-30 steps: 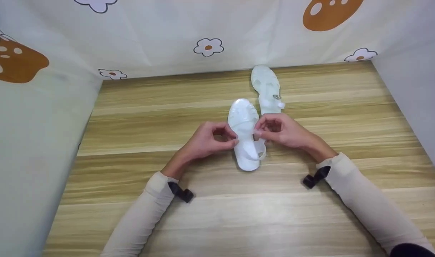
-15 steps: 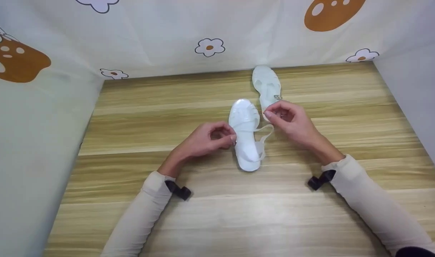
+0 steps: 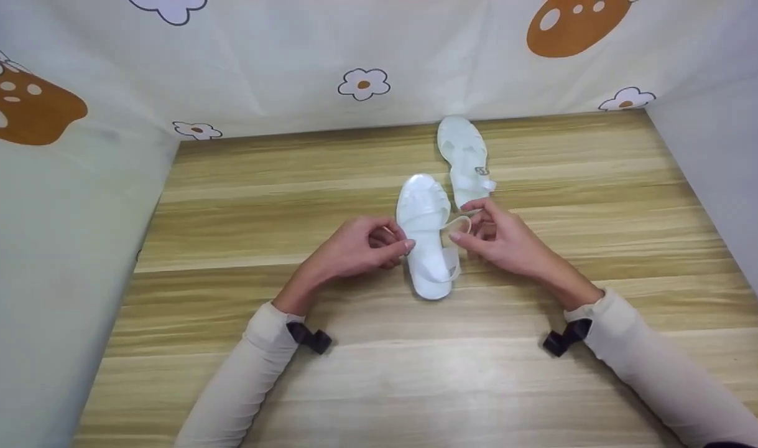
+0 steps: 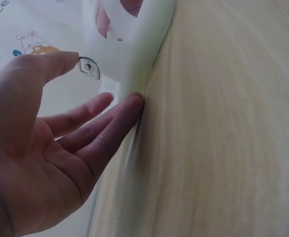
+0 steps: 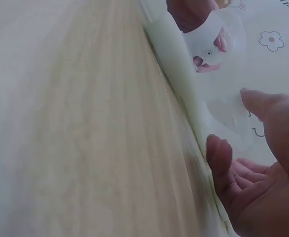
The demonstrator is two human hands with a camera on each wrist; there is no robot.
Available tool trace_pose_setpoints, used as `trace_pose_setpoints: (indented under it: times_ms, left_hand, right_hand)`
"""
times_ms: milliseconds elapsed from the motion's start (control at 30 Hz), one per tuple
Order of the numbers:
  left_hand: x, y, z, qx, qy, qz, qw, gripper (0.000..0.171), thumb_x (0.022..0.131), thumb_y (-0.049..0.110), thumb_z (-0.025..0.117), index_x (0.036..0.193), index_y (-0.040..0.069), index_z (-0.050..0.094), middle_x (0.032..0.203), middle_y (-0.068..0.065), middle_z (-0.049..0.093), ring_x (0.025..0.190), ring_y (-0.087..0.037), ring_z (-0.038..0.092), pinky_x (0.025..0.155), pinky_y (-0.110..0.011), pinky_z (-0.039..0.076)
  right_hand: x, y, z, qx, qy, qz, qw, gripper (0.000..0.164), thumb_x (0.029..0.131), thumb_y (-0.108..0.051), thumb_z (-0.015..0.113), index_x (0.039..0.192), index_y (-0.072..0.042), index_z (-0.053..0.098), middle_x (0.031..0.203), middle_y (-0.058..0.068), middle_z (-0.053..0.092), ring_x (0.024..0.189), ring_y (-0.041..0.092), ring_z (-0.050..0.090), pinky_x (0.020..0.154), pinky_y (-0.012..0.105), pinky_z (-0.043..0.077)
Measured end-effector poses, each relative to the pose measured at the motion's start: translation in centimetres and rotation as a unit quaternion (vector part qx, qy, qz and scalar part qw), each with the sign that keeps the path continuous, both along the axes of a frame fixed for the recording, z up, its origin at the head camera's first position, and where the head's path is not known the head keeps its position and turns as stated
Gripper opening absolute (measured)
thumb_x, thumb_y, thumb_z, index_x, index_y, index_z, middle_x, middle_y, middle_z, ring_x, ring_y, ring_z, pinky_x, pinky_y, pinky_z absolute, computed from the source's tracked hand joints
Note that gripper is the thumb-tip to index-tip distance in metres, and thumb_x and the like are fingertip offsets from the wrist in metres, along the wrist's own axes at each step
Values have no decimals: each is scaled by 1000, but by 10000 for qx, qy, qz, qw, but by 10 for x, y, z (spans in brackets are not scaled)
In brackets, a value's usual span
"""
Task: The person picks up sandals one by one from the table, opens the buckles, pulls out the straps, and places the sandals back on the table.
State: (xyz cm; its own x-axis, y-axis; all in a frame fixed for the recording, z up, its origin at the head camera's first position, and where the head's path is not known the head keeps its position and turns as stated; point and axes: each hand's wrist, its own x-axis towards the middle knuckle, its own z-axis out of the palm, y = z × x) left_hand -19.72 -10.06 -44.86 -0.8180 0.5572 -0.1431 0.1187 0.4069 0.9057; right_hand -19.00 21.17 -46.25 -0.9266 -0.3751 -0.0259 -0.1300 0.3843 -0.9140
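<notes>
A white jelly sandal (image 3: 426,267) lies toe-away before me, its loose ankle strap (image 3: 458,223) bowed out to the right. My left hand (image 3: 374,246) holds its left side. In the left wrist view the thumb touches the metal buckle (image 4: 89,67), while the other fingers rest along the lower edge of the sole. My right hand (image 3: 500,239) is at the strap, thumb and forefinger parted on either side of it; the right wrist view shows that gap between thumb and forefinger. A second white sandal (image 3: 464,155) lies farther back.
Both sandals are on a wood-grain surface (image 3: 260,199). A pale curtain-like sheet (image 3: 279,62) printed with flowers and brown shapes rises along the back edge, and plain pale walls close in the left and right sides.
My right hand pinched at the sandal's right edge, drew up and right off the strap, then came back down to it with fingers spread. The strap now bows outward; my left hand stays nearly still.
</notes>
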Motion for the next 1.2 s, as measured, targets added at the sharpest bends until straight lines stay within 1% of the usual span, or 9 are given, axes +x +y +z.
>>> trace_pose_setpoints:
  times_ms: [167, 333, 433, 533, 667, 800, 967, 1100, 1200]
  left_hand:
    - [4, 3, 7, -21, -101, 280, 9996, 24, 99, 38, 78, 107, 16, 73, 97, -3, 84, 89, -22, 83, 73, -31, 64]
    - [9, 9, 11, 204, -357, 666, 9969, 21, 101, 31, 77, 107, 12, 73, 98, -7, 85, 88, -28, 84, 76, -37, 67]
    - [10, 13, 12, 405, -534, 910, 9936, 24, 105, 30, 73, 109, 6, 72, 99, -14, 84, 88, -32, 84, 77, -42, 68]
    - [11, 16, 12, 495, -660, 1145, 9900, 32, 108, 35, 69, 111, 4, 72, 98, -19, 83, 89, -33, 83, 77, -42, 69]
    - [13, 19, 13, 611, -796, 1385, 9853, 38, 109, 40, 67, 112, 2, 72, 98, -18, 82, 93, -34, 83, 79, -41, 69]
    - [14, 21, 15, 599, -698, 1506, 9843, 36, 109, 38, 66, 112, 3, 73, 98, -13, 82, 93, -32, 83, 81, -42, 68]
    - [13, 22, 18, 709, -416, 1667, 9826, 30, 109, 35, 67, 114, 7, 74, 109, -13, 82, 97, -25, 82, 85, -43, 68]
    - [9, 24, 19, 1037, -229, 1958, 9749, 29, 108, 32, 69, 117, 5, 73, 116, -15, 81, 106, -24, 80, 89, -44, 67]
    - [4, 26, 19, 1202, -85, 2183, 9684, 29, 107, 31, 70, 119, 4, 73, 115, -15, 81, 105, -23, 79, 90, -44, 67]
  right_hand:
    - [4, -7, -1, -440, -609, 280, 9968, 51, 104, -25, 76, 145, 0, 59, 136, 19, 71, 114, 29, 78, 82, 34, 67]
    - [6, -12, -1, -727, -764, 495, 9932, 54, 106, -20, 71, 151, 5, 53, 151, 25, 62, 130, 38, 70, 89, 34, 67]
    - [6, -13, -2, -678, -676, 548, 9939, 60, 108, -19, 67, 158, 6, 45, 160, 26, 54, 144, 40, 60, 105, 34, 61]
    - [7, -14, -3, -601, -705, 555, 9942, 64, 109, -22, 65, 162, 5, 40, 165, 25, 49, 152, 40, 51, 120, 38, 49]
    - [9, -14, -3, -847, -1022, 471, 9900, 69, 109, -23, 66, 165, 3, 35, 169, 22, 44, 157, 39, 44, 127, 46, 39]
    - [11, -16, -1, -1123, -1145, 395, 9863, 72, 109, -20, 65, 167, 3, 30, 172, 22, 39, 159, 39, 41, 126, 38, 41]
    - [10, -24, 3, -1409, -1080, 198, 9839, 72, 107, -15, 64, 167, 3, 29, 170, 23, 42, 156, 41, 46, 115, 22, 49]
    - [6, -32, 8, -1721, -1067, 53, 9793, 75, 107, -13, 62, 169, 2, 24, 174, 20, 37, 158, 38, 43, 122, 30, 46]
    - [0, -40, 11, -2186, -1146, -31, 9691, 74, 108, -11, 57, 170, 2, 20, 177, 19, 30, 162, 35, 36, 133, 40, 32]
